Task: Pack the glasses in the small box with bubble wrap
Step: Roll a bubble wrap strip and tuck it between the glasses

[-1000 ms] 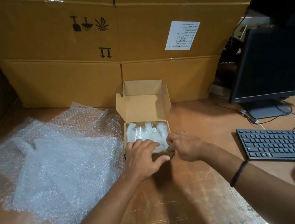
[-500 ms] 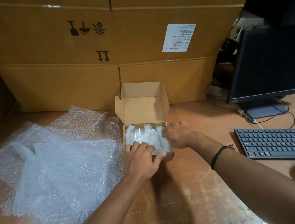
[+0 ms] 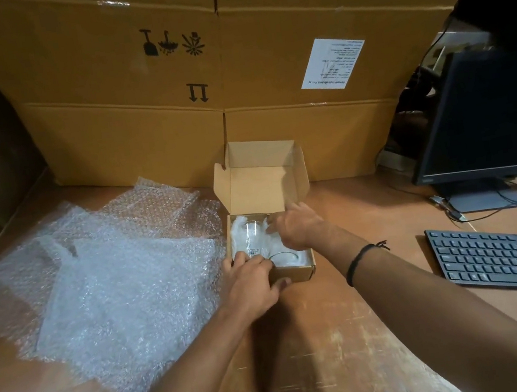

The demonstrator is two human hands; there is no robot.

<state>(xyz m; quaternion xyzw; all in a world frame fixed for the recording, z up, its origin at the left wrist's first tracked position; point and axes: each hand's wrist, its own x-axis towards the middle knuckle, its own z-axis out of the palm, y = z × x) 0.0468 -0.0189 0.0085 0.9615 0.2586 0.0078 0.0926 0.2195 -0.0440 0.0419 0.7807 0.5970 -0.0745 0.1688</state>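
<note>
Head view: steady small brown cardboard box (image 3: 294, 273) with left hand (image 3: 249, 282) curled over its front rim; right hand (image 3: 298, 226) inside, grip unclear; nudge clear glasses (image 3: 252, 235) there snugly into white bubble wrap (image 3: 237, 230).

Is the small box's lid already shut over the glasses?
No, the small box has its lid standing open, and a glass shows inside on bubble wrap.

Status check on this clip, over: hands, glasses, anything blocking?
Left hand grips small box at its near corner. Right hand reaches inside, fingers by a glass lying on bubble wrap. Lid open, nothing blocking.
</note>
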